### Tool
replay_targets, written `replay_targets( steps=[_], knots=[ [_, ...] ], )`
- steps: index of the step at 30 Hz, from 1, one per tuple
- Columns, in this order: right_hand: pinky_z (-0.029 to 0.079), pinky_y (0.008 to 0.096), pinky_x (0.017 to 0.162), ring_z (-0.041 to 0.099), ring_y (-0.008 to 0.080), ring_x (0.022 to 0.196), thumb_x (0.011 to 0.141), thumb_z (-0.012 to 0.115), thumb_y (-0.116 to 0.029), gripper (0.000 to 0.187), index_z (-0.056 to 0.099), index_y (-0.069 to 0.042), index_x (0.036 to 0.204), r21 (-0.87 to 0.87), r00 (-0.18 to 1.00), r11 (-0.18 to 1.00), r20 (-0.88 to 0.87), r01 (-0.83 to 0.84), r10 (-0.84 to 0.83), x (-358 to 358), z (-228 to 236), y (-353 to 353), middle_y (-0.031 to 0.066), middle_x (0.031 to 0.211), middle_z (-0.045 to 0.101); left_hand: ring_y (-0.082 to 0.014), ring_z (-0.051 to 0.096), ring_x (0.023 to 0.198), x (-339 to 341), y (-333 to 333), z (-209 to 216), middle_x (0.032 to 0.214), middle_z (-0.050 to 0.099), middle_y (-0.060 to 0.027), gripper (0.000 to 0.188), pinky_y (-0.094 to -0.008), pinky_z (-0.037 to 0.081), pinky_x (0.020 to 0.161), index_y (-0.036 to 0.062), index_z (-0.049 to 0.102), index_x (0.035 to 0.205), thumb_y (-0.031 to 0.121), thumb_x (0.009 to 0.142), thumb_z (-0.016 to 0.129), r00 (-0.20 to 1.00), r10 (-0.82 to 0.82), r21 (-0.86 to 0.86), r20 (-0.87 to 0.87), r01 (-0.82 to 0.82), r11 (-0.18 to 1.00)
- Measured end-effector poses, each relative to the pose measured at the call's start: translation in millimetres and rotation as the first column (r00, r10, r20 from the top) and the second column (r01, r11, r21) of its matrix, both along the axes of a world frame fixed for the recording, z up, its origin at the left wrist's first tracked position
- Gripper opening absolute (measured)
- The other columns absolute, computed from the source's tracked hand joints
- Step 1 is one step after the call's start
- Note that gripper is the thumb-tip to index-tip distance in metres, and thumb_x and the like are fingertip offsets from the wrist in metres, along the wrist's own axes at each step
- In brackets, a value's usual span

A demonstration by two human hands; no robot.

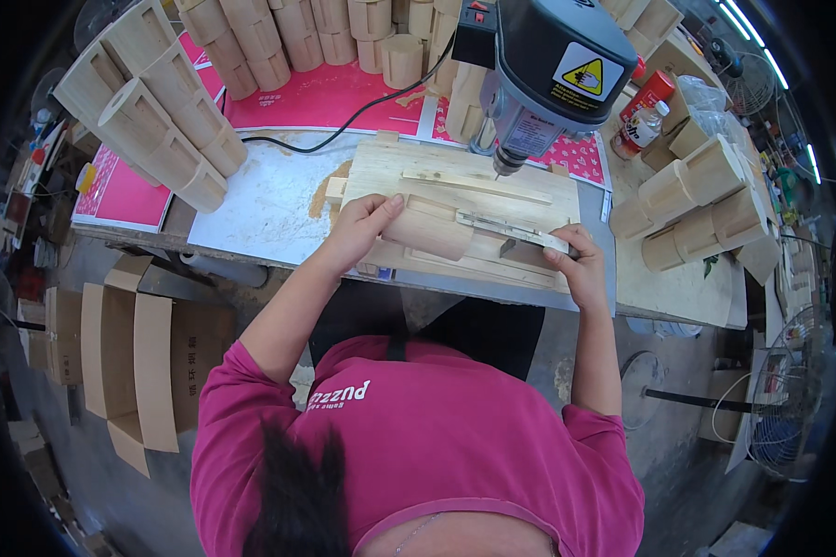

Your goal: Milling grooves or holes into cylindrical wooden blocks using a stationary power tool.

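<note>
On the tabletop (283, 200), the drill press (539, 70) stands behind a pale wooden board (381, 167). Your wooden cylinder (432, 229) is over that board, nearer you than the drill press and to its left. It looks stiff and fairly light; its smooth, curved side seems the best hold. Your left hand (360, 225) curls around its left end. Nearer you than the drill press, your right hand (581, 265) pinches a slim metal tool (511, 228) reaching the cylinder's right end.

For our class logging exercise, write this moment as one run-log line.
left hand: grips wooden cylinder | right hand: holds slim metal tool at cylinder's end | nearby: drill press, stacked wooden cylinders
</note>
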State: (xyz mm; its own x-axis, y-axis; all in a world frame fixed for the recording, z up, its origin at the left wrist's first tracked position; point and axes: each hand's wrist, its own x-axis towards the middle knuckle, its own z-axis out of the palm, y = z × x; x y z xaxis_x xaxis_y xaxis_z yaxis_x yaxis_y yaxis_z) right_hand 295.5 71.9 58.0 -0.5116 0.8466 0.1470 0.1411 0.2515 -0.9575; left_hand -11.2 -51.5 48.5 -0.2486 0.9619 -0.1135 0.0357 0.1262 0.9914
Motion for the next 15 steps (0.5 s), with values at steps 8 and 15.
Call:
replay_targets(
  steps=[8, 15],
  knots=[
    [0.040, 0.0208, 0.069, 0.050, 0.0099, 0.083, 0.069, 0.072, -0.002, 0.024, 0.064, 0.000, 0.091, 0.089, 1.000, 0.996, 0.021, -0.009, 0.007, -15.6, -5.0, 5.1, 0.0009, 0.087, 0.052, -0.0082, 0.045, 0.066, 22.9, 17.2, -14.3, 0.072, 0.054, -0.0013, 0.045, -0.0232, 0.039, 0.063, -0.0022, 0.060, 0.092, 0.041, 0.090, 0.049, 0.997, -0.073, -0.055, 0.037, 0.075, 0.996],
    [0.040, 0.0215, 0.069, 0.051, 0.0109, 0.080, 0.068, 0.072, -0.002, 0.022, 0.064, 0.000, 0.088, 0.111, 1.000, 0.994, 0.014, 0.008, -0.010, -18.5, -6.8, 6.4, 0.0013, 0.085, 0.052, -0.0121, 0.047, 0.070, 39.5, 22.9, -11.0, 0.072, 0.054, -0.0056, 0.047, -0.0270, 0.040, 0.066, -0.0057, 0.058, 0.093, 0.039, 0.091, 0.047, 0.994, -0.019, 0.049, -0.106, 0.025, 0.999]
  ],
)
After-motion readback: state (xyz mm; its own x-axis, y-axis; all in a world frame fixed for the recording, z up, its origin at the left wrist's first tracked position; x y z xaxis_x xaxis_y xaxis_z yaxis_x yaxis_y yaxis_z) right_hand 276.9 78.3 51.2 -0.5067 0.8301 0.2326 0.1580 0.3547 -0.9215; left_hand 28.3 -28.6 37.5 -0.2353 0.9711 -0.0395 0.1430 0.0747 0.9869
